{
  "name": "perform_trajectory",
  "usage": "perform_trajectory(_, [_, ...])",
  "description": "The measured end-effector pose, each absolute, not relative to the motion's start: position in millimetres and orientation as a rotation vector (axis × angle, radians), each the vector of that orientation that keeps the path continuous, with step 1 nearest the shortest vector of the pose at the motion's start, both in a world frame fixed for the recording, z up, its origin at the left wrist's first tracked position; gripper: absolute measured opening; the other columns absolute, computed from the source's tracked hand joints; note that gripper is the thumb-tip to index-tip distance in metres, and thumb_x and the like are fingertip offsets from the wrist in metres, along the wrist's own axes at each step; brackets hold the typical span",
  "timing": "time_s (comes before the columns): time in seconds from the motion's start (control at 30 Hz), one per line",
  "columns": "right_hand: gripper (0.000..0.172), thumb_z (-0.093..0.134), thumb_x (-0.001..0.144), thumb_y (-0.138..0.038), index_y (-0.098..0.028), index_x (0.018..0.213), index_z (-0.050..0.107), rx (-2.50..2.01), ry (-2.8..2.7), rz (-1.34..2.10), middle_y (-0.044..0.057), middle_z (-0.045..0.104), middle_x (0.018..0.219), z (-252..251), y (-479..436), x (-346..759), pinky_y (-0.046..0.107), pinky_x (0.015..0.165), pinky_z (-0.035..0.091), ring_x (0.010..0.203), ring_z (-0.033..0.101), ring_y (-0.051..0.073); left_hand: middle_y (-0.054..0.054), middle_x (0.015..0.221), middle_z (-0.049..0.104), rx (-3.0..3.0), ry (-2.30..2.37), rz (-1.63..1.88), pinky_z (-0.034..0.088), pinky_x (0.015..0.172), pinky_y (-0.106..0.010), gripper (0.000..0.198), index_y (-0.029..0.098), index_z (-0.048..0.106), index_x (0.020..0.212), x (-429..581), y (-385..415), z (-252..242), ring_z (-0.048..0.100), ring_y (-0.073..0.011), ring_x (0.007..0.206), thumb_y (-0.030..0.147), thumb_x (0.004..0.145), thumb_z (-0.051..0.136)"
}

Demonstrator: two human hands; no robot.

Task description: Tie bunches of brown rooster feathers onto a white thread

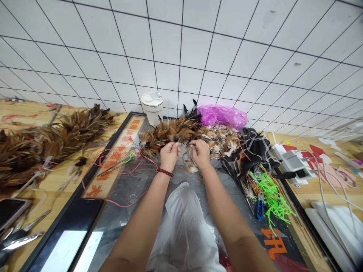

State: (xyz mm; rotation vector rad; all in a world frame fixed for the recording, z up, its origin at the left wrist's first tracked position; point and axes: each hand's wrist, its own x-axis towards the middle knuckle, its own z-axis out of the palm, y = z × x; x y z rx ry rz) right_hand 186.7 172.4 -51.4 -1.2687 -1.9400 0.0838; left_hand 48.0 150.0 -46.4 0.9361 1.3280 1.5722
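My left hand [169, 155] and my right hand [200, 153] are held close together over a glass-topped panel [127, 189]. Both have their fingers pinched on brown feathers at the near edge of a feather pile [170, 132]. A dark red bead bracelet [165, 172] is on my left wrist. A red string [121, 164] trails from the feathers leftward across the panel. A white plastic bag [184, 223] lies between my forearms.
Finished brown feather bundles [51, 139] lie on the wooden bench at left. A white lidded cup [152, 107] and a pink plastic bag [222, 115] stand by the tiled wall. Green cord [269, 192], blue snips [260, 207] and a power strip [292, 162] lie right. Phones [13, 209] lie at bottom left.
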Motion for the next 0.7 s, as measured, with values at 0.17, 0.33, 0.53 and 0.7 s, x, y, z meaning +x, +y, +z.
perform_trajectory(0.17, [0.037, 0.058, 0.077, -0.052, -0.021, 0.059, 0.062, -1.575, -1.966, 0.186, 0.004, 0.063, 0.063, -37, 167, 189, 0.029, 0.067, 0.034, 0.067, 0.055, 0.017, 0.003, 0.054, 0.051, 0.747, 1.226, 1.669, 0.028, 0.037, -0.018, 0.022, 0.013, 0.063, 0.072, 47, 153, -44, 0.043, -0.0059, 0.042, 0.035, 0.07, 0.062])
perform_trajectory(0.33, [0.02, 0.064, 0.069, -0.039, -0.022, 0.059, 0.065, -1.641, -1.931, 0.533, 0.002, 0.062, 0.057, -37, 174, 189, 0.027, 0.058, 0.033, 0.058, 0.054, 0.016, 0.004, 0.053, 0.051, 0.704, 1.21, 1.661, 0.028, 0.036, -0.018, 0.022, 0.013, 0.063, 0.072, 48, 154, -44, 0.043, -0.0052, 0.041, 0.035, 0.069, 0.064])
perform_trajectory(0.53, [0.021, 0.068, 0.065, -0.036, -0.018, 0.069, 0.059, -1.086, -1.408, 1.432, 0.0, 0.064, 0.064, -36, 179, 190, 0.021, 0.051, 0.035, 0.052, 0.051, 0.01, 0.002, 0.055, 0.055, 0.721, 1.186, 1.579, 0.032, 0.036, -0.018, 0.024, 0.012, 0.063, 0.073, 49, 151, -41, 0.048, -0.0066, 0.042, 0.035, 0.068, 0.065])
perform_trajectory(0.7, [0.026, 0.073, 0.061, -0.036, -0.017, 0.068, 0.056, -1.015, -1.255, 1.618, -0.002, 0.062, 0.059, -32, 176, 193, 0.019, 0.041, 0.027, 0.042, 0.044, 0.006, -0.003, 0.062, 0.062, 0.728, 1.19, 1.556, 0.038, 0.04, -0.019, 0.025, 0.011, 0.063, 0.072, 53, 149, -39, 0.054, -0.0084, 0.047, 0.035, 0.068, 0.067])
